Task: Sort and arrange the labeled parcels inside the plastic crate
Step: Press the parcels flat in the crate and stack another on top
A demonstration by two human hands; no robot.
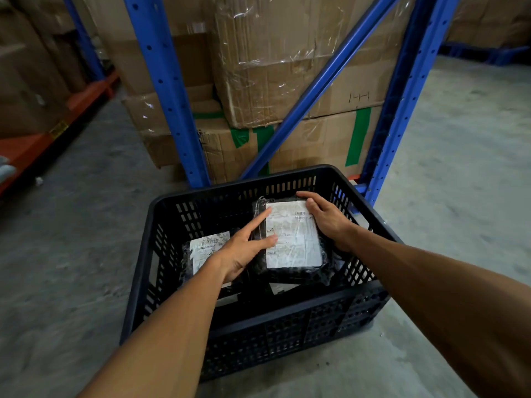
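Note:
A dark plastic crate (287,308) with slotted walls stands on the concrete floor. Inside, on the right, lies a black-wrapped parcel (293,242) with a large white label facing up. My left hand (244,248) rests on its left edge, index finger and thumb spread over the label. My right hand (327,216) grips its far right corner, fingers curled over the top edge. A second black parcel (202,248) with a white label lies lower at the crate's left, partly under my left wrist. Bits of other labels show beneath the top parcel.
Blue steel rack posts (169,90) and a diagonal brace rise just behind the crate. Stacked cardboard boxes (287,67), some in clear wrap and green tape, fill the rack. An orange rack beam (57,122) runs at the left. Bare concrete floor lies on both sides.

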